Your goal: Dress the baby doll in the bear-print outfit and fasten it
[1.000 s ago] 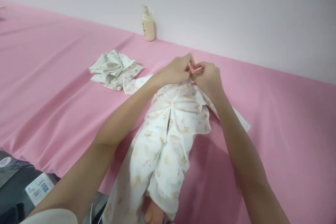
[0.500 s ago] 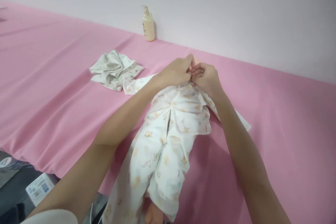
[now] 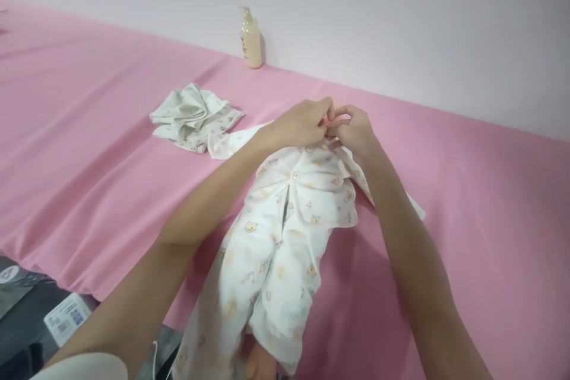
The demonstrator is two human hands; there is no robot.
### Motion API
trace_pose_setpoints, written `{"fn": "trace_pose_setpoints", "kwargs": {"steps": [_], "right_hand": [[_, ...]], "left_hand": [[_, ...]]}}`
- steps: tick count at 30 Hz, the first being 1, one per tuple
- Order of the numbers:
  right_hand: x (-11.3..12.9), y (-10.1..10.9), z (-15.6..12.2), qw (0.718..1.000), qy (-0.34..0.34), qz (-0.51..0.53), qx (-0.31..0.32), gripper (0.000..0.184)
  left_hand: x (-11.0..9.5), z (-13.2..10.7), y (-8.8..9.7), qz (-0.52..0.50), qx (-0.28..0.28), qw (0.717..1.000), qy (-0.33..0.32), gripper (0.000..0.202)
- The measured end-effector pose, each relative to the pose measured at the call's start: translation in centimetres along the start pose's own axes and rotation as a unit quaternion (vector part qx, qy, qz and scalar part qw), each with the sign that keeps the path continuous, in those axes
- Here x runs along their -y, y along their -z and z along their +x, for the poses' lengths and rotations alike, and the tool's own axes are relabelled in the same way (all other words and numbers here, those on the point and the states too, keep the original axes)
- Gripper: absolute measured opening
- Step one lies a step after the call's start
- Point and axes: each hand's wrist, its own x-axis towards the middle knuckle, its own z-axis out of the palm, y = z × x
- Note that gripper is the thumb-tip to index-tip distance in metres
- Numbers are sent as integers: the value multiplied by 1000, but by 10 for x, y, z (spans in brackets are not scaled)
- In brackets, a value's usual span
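A white baby romper [image 3: 276,249] printed with small bears lies lengthwise on the pink sheet [image 3: 89,148], worn by a doll whose bare foot [image 3: 260,365] shows at the bottom edge. My left hand [image 3: 300,124] and my right hand [image 3: 356,133] meet at the romper's collar, fingers pinched closed on the fabric there. What lies between the fingertips is hidden. Below the collar the front placket has one fastened snap and hangs partly apart.
A crumpled pale printed cloth [image 3: 193,116] lies to the left of the romper. A cream pump bottle [image 3: 251,40] stands at the back against the white wall. The sheet's front edge drops off at lower left, where labelled packages [image 3: 66,317] lie below.
Both hands have stayed at the collar and shifted slightly, the fingers working closer together. The romper and the other things have not moved.
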Motion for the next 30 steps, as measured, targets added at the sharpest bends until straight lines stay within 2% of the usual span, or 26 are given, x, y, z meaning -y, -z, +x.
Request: {"fn": "trace_pose_setpoints", "kwargs": {"steps": [7, 10, 12, 14, 18, 22, 25, 30], "right_hand": [[17, 11, -7, 999, -20, 29, 30, 22], [23, 16, -12, 1000, 10, -19, 23, 19], [27, 18, -18, 995, 49, -86, 20, 14], [31, 19, -28, 980, 91, -174, 25, 3], [36, 13, -45, 933, 137, -322, 84, 17], [37, 1, -51, 900, 140, -396, 116, 15], [37, -4, -50, 892, 136, -418, 108, 13], [37, -9, -49, 907, 154, -381, 90, 8]], "left_hand": [[-4, -1, 4, -16, 1, 1000, -1, 21], [-4, -1, 4, -27, -1, 1000, -9, 21], [-2, -2, 4, -24, 11, 1000, -1, 22], [1, -2, 6, -15, 45, 999, 12, 24], [5, -5, 16, -2, 153, 988, 29, 25], [4, -10, 31, -2, 204, 978, 44, 28], [2, -13, 38, 8, 203, 978, 48, 29], [4, -13, 37, 29, 182, 982, 31, 26]]}}
